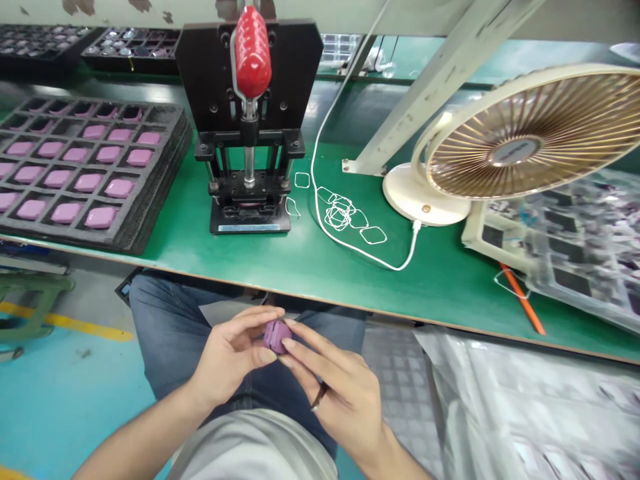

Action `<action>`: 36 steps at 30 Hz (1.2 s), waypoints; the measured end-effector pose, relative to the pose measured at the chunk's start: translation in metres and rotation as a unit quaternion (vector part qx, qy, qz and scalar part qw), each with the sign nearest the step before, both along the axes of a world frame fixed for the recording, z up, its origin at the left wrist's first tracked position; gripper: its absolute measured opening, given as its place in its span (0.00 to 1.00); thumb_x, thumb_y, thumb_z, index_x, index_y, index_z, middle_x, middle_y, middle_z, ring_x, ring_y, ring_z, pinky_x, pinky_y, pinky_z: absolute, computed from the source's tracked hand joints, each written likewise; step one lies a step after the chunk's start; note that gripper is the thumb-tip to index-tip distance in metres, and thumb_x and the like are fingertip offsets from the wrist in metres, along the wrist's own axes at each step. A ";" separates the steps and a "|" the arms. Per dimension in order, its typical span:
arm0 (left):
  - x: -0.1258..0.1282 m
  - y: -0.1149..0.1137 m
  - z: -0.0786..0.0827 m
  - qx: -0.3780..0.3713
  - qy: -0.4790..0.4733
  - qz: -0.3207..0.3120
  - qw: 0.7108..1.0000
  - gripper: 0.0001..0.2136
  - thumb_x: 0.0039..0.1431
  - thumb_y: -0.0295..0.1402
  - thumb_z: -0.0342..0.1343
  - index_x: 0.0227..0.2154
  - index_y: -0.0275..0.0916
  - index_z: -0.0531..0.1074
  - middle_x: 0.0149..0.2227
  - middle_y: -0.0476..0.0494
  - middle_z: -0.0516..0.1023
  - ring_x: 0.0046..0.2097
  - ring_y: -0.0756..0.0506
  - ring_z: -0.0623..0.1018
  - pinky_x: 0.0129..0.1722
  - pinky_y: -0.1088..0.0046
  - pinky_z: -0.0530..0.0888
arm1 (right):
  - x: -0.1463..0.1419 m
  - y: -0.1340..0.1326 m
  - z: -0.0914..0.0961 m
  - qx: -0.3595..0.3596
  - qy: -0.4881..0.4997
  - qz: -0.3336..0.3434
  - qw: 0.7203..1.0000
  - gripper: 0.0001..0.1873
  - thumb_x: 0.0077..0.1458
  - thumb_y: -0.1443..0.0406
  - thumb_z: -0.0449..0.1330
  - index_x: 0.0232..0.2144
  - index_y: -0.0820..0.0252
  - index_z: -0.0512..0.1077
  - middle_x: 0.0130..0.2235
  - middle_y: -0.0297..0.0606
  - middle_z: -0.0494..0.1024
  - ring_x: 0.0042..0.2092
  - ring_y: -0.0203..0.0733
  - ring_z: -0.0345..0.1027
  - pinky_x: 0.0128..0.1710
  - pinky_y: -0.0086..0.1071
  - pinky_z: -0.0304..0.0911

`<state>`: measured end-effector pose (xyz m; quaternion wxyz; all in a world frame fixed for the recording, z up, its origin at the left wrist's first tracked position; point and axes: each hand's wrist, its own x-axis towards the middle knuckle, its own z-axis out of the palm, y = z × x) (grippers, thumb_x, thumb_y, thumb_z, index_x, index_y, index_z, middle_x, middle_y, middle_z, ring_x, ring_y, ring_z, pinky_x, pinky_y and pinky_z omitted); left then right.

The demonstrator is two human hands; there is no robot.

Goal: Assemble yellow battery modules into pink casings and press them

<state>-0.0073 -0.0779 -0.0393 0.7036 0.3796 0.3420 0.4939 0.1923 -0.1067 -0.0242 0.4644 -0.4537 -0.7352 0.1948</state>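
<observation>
A small purple plastic part [275, 335] is held over my lap, below the table's front edge. My left hand [230, 357] pinches it from the left with thumb and fingers closed around it. My right hand [333, 390] grips it from the right with its fingertips; a ring shows on one finger. On the green table [320, 267] straight ahead stands a black hand press [249, 127] with a red lever handle [253, 52]. Several thin white rings [345, 213] lie loose to the right of the press.
A dark foam tray [85, 167] with several pink parts sits at the left, more trays behind it. A cream desk fan [505, 147] with a white cable [350, 247] stands at the right. Clear plastic bags [575, 253] and an orange stick [523, 300] lie far right.
</observation>
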 end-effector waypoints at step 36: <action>0.005 -0.003 0.003 -0.098 -0.022 0.084 0.991 0.13 0.57 0.33 0.76 0.46 0.43 0.87 0.43 0.40 0.90 0.42 0.44 0.88 0.48 0.71 0.83 | -0.017 0.016 -0.008 -0.109 -0.062 0.056 0.991 0.06 0.73 0.62 0.58 0.45 0.57 0.72 0.35 0.36 0.76 0.33 0.38 0.72 0.30 0.31 0.61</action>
